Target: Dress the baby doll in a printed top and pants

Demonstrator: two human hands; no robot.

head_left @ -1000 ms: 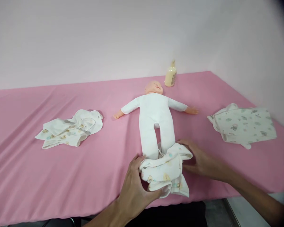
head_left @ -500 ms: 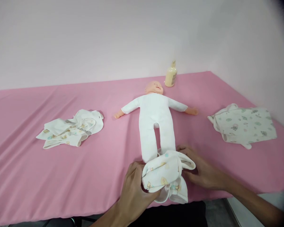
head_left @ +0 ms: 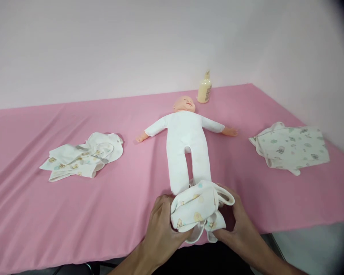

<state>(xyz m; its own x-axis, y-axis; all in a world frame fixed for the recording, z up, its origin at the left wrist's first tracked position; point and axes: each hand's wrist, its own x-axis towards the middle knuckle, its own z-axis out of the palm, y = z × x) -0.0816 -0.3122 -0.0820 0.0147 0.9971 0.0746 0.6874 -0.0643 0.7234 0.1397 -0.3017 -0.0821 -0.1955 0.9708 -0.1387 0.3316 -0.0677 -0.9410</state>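
A bunched white baby garment (head_left: 193,208) with small bear prints lies at the doll's feet, near the table's front edge. My left hand (head_left: 163,225) grips its left side, thumb in front and fingers behind. On the other side my right hand (head_left: 236,219) holds it, the thumb on the lower fold and the fingers partly hidden behind the cloth. Just beyond is a baby doll (head_left: 186,133) in a white body, lying on its back with arms spread and legs toward me. The garment covers the tip of one foot.
A pink cloth (head_left: 126,214) covers the table, with a wall behind. To the left lies another bear-print garment (head_left: 83,156). A folded leaf-print garment (head_left: 292,147) lies at the right. A cream pump bottle (head_left: 204,91) stands beyond the doll's head.
My right hand has moved down and toward me along the garment's right side, its thumb now on the lower fold. My left hand keeps its grip. The view has shifted slightly.
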